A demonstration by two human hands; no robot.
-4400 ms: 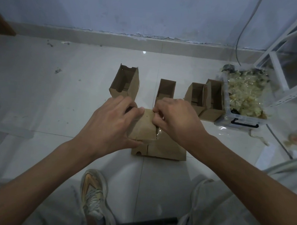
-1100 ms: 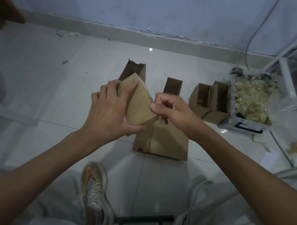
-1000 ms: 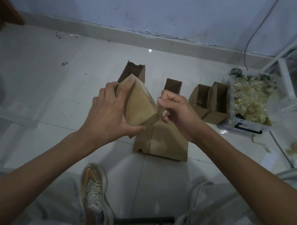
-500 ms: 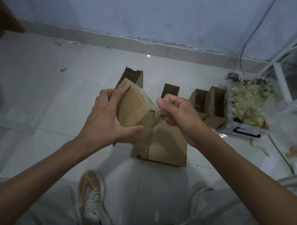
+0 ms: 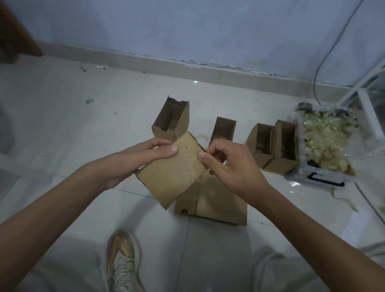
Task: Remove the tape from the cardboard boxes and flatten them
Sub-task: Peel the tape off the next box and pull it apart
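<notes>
A small brown cardboard box (image 5: pixel 173 172) is held above the floor, one broad face turned up. My left hand (image 5: pixel 131 163) grips its left side, thumb on top. My right hand (image 5: pixel 229 164) pinches its right edge, where a strip of clear tape (image 5: pixel 201 136) trails off behind the box. Beneath them a flattened box (image 5: pixel 213 202) lies on the tiles. Several open boxes stand behind: one at the left (image 5: pixel 172 120), one in the middle (image 5: pixel 222 128), two at the right (image 5: pixel 272 143).
A clear plastic bin (image 5: pixel 325 150) full of crumpled tape sits at the right, beside a white metal rack (image 5: pixel 373 109) and a cable (image 5: pixel 372 207). My shoe (image 5: pixel 122 264) and grey trouser legs are at the bottom. A wall and skirting run along the back.
The box has been turned and lowered so a broad face points up. My right hand moved from pulling tape off the side to pinching the box's right edge.
</notes>
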